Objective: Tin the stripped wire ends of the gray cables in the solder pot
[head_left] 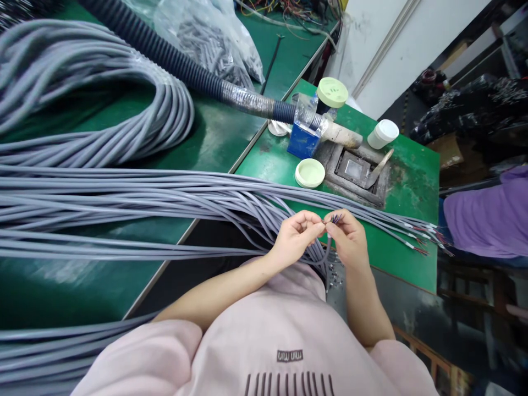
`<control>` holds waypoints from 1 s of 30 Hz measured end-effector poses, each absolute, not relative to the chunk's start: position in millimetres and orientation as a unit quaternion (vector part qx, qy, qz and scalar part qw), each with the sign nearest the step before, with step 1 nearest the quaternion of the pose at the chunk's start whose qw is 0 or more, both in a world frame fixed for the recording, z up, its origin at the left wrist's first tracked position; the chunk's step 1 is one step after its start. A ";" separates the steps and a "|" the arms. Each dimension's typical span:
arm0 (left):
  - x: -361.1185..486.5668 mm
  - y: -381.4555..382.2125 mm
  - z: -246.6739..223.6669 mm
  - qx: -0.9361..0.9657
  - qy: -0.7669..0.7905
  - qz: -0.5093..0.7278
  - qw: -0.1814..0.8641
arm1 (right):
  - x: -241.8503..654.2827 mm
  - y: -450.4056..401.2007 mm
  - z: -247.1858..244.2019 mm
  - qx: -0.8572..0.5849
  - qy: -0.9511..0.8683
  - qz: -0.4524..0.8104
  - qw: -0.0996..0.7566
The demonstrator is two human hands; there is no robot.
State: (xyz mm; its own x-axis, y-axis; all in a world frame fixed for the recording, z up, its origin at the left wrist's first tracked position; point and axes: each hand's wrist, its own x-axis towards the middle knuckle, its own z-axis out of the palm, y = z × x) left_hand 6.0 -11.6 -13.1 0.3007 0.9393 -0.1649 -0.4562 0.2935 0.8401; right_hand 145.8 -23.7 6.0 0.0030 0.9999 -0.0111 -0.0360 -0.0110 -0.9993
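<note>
Though looped, grey cables point(124, 190) (green workbench point(404, 258))

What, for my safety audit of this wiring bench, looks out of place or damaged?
Small metal pieces lie scattered just below the right hand, off the edge of the green bench and in no container. The recessed metal pot also looks crusted with grey residue.

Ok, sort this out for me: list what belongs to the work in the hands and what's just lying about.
In use:
left hand
right hand
wire ends, pinched between them
grey cables

Lying about:
black corrugated hose
clear plastic bag
blue box
pale green lid
white tub
</note>
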 end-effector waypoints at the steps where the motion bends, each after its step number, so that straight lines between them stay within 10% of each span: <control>1: 6.2 -11.4 -13.0 0.353 0.342 0.482 0.725 | 143.9 -23.8 6.2 -0.496 -0.489 0.499 0.516; 30: -12.9 33.4 -26.9 0.692 0.396 0.454 0.397 | 273.0 105.3 45.1 -0.679 -0.494 0.401 0.366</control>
State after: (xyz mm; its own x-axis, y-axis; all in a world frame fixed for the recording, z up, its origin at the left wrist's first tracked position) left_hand -12.9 33.4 -26.9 0.2743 0.9088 0.3144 0.1866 -0.3711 0.9097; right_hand 273.0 105.3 45.1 0.1904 0.9645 -0.1830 0.3769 -0.2440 -0.8935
